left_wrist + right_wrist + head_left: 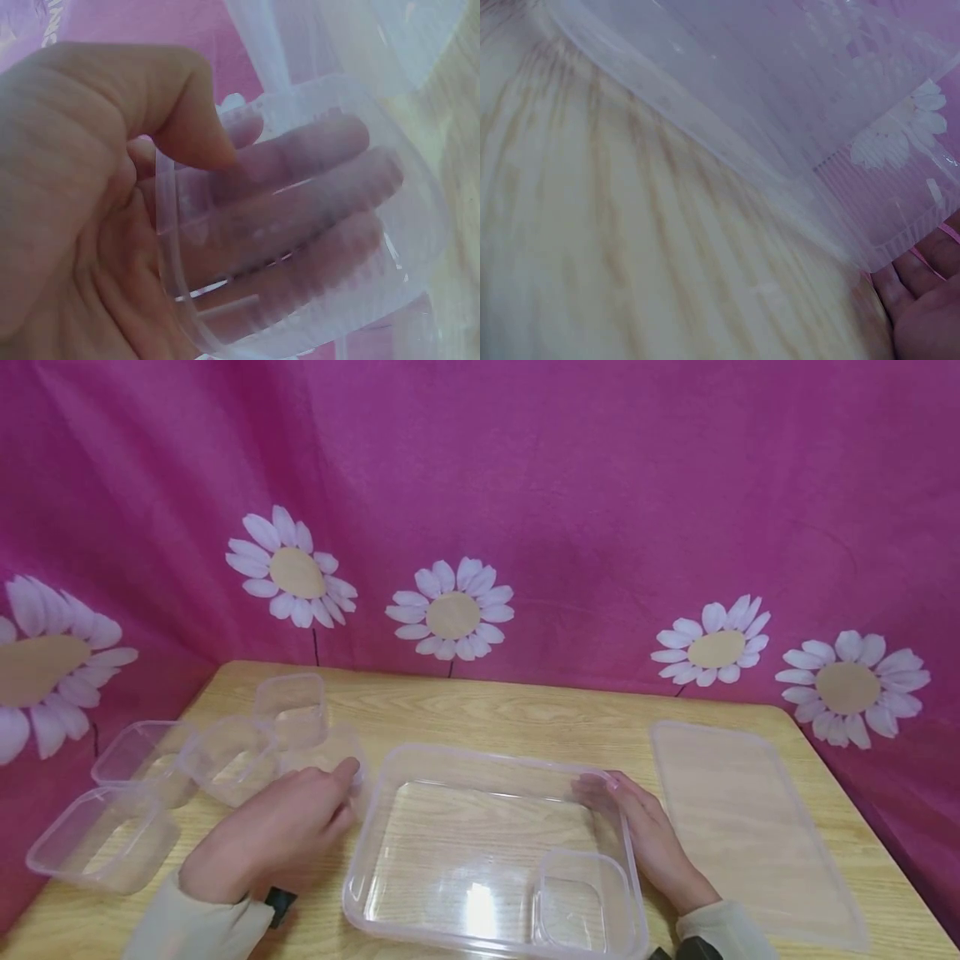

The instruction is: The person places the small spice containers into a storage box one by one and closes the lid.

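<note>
My left hand (281,827) pinches the wall of a small clear plastic container (300,247), thumb on one side and fingers showing through from the other. In the head view that container is partly hidden behind the hand. A large clear rectangular plastic container (360,852) sits on the table before me. At its far right corner my right hand (652,835) grips the rim and wall; some fingers show through the plastic. Another small clear container (551,864) stands inside the large one, in its near right corner.
On the left stand several small clear containers, among them a far one (291,693) and a near one (97,835). A flat translucent lid (757,827) lies at the right of the wooden table (525,702). Behind hangs a magenta cloth (570,485) with daisies.
</note>
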Available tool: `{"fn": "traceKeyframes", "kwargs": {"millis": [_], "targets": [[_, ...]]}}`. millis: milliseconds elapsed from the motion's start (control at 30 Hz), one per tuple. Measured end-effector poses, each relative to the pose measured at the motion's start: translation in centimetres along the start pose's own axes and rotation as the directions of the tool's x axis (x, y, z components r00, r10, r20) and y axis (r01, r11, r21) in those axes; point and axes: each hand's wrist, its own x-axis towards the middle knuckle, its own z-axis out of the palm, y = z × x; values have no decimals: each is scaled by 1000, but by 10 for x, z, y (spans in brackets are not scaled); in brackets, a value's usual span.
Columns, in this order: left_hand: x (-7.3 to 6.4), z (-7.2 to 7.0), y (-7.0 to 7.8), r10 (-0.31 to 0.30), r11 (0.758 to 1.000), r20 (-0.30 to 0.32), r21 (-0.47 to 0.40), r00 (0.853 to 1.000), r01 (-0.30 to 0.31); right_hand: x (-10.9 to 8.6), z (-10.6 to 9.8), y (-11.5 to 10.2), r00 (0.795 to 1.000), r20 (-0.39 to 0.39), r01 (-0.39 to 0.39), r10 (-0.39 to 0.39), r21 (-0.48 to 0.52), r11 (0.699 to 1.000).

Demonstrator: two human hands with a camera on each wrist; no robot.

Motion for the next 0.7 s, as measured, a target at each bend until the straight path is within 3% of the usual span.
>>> {"fn": "traceKeyframes", "kwargs": {"millis": [167, 333, 600, 700], "targets": [[-3, -7, 2, -29, 999, -62, 38, 998, 32, -1, -1, -1, 1000, -15, -7, 7, -16, 1000], [-4, -11, 4, 16, 998, -141, 66, 990, -7, -2, 0, -2, 1000, -21, -11, 10, -18, 1000], [-5, -19, 24, 70, 994, -170, 92, 983, -55, -1, 0, -2, 998, -37, -45, 43, -47, 998], [-5, -23, 36, 50, 997, -132, 61, 990, -43, 0, -1, -1, 1000, -25, -17, 17, -29, 999]]}}
